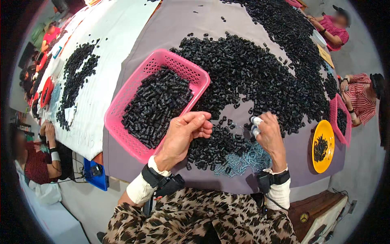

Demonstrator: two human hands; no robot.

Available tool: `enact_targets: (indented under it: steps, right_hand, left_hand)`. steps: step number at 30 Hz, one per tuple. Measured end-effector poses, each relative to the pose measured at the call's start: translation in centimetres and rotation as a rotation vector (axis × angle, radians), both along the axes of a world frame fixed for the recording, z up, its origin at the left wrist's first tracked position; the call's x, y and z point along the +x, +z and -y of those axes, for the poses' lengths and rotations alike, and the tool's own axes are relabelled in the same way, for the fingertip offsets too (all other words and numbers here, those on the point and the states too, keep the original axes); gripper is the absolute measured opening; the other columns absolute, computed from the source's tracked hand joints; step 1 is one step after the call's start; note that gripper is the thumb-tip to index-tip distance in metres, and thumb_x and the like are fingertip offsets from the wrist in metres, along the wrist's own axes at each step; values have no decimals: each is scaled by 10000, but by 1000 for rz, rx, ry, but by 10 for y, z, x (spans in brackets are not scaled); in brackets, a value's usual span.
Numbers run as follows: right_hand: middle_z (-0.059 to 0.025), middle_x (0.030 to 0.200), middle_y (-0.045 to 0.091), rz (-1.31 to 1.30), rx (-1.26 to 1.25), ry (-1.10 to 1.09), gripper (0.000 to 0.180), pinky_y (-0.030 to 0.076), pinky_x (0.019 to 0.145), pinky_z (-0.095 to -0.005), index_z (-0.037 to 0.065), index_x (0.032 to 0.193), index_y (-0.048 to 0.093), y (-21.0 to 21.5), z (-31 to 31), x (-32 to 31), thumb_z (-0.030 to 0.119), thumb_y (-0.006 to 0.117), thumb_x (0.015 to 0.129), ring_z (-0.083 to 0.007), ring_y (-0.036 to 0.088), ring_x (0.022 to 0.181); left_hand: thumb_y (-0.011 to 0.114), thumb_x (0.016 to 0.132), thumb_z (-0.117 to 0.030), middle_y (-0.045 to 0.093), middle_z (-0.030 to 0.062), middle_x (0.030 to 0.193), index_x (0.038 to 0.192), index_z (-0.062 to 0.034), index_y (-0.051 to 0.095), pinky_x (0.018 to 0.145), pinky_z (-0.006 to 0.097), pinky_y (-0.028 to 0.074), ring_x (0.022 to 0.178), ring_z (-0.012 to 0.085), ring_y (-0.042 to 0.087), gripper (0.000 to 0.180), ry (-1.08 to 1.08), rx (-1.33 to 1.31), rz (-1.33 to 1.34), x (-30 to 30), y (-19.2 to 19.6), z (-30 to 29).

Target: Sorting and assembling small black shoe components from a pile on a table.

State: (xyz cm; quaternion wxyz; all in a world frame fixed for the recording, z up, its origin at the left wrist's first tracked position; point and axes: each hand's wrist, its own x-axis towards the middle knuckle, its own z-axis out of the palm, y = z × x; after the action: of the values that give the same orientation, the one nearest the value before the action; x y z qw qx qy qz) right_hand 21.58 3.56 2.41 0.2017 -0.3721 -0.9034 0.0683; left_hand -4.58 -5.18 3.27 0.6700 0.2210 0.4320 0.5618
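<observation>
My left hand [186, 132] hovers at the right edge of a pink perforated plastic basket [113, 128], its fingers curled and thumb pressed to the forefinger. Heaped in the basket are small black plastic parts [158, 105]. Opposite it, my right hand [268, 136] is closed in a pinch, with white coverings on some fingertips. Whatever either hand grips is too small or hidden to make out. Between and below the hands lie loose black pieces [215, 148] and a pile of tiny shiny bluish parts [243, 162], too small to name surely.
A large heap of black pieces [243, 69] spreads across the grey-covered table beyond my hands. To the right stand a yellow oval dish [330, 146] and another pink basket [345, 122], both holding black parts. Other people sit around the tables, including one in red stripes [363, 95].
</observation>
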Motion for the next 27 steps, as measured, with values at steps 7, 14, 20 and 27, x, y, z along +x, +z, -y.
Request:
enact_targets:
  steps: [7, 14, 20, 27]
  right_hand:
    - [-101, 769, 534, 58, 81, -75, 200, 384, 715, -387, 16, 813, 650, -6, -24, 7, -57, 603, 632, -281, 494, 804]
    - [-78, 777, 526, 221, 20, -6, 218, 369, 727, -388, 35, 792, 634, 1, -18, 19, -54, 624, 594, -273, 480, 823]
    - [-84, 820, 549, 160, 39, 71, 262, 383, 807, -396, 48, 849, 654, -11, -23, 8, -32, 640, 600, -270, 496, 888]
    - [-87, 770, 549, 134, -7, -9, 178, 373, 744, -394, 41, 791, 640, -4, -29, 9, -14, 646, 622, -265, 494, 822]
  left_hand:
    - [561, 954, -178, 667, 75, 875, 1083, 28, 620, 719, 279, 545, 776, 139, 643, 251, -48, -58, -17, 6, -1, -7]
    - [559, 953, -167, 662, 78, 875, 1088, 29, 615, 713, 269, 544, 757, 136, 638, 244, -83, -111, -33, 13, -12, -13]
    - [554, 954, -159, 663, 79, 872, 1075, 23, 624, 709, 266, 542, 756, 138, 637, 229, -135, -116, -43, 22, -14, -17]
    - [556, 955, -167, 664, 71, 868, 1070, 18, 628, 704, 265, 537, 751, 131, 634, 229, -122, -130, -77, 21, -16, -20]
